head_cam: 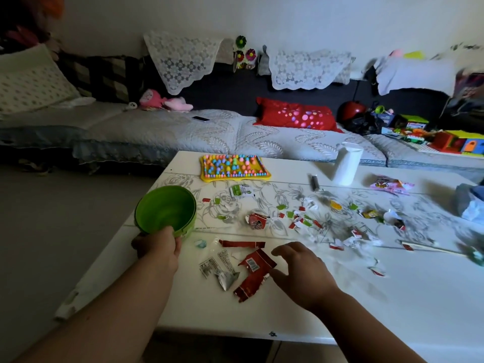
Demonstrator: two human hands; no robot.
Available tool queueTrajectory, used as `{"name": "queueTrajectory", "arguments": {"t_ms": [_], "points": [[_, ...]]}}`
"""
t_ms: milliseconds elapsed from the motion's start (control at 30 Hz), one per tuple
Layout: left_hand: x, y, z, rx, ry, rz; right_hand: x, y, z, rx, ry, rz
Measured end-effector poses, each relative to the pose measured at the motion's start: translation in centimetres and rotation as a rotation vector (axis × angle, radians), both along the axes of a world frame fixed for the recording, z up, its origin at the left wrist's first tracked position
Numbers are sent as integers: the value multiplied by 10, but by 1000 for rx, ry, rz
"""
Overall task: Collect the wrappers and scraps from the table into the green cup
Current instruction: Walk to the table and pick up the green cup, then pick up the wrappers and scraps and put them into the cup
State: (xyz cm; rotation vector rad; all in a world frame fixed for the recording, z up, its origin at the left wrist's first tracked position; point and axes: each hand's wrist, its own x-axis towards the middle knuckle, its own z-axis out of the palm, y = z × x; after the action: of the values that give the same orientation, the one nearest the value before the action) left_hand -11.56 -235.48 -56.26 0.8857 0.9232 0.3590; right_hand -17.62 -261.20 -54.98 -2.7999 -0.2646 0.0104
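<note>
My left hand [158, 248] grips the near rim of the green cup [165, 209], which is tilted toward me at the table's left edge and looks empty. My right hand [301, 271] hovers with spread, slightly curled fingers just right of a torn red wrapper [255, 273] and holds nothing. Beside that wrapper lie a silver printed wrapper [220, 268] and a red strip [242, 243]. Several small red, green and white scraps [301, 218] are scattered across the middle of the white table [340, 297]. A green-white sachet [241, 191] lies further back.
A yellow tray of coloured pegs [234, 166] sits at the table's far edge. A white tissue pack [347, 166] stands upright, and a pink snack packet [390, 184] lies at the back right. A sofa with cushions and toys runs behind the table.
</note>
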Motion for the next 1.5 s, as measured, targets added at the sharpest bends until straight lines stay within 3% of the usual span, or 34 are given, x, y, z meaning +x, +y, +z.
{"name": "queueTrajectory", "arguments": {"t_ms": [267,867,1100,1233,1500], "points": [[-7,15,6,-16,-161,81,3,16,8,-10,-13,28],[21,54,3,-584,-402,-310,44,69,-7,-57,29,121],[28,53,17,-424,-345,-297,57,83,-16,-66,14,183],[26,50,18,-412,-414,-260,62,90,-18,-78,12,212],[-4,41,-2,-69,-390,-188,59,96,-10,-202,121,271]]}}
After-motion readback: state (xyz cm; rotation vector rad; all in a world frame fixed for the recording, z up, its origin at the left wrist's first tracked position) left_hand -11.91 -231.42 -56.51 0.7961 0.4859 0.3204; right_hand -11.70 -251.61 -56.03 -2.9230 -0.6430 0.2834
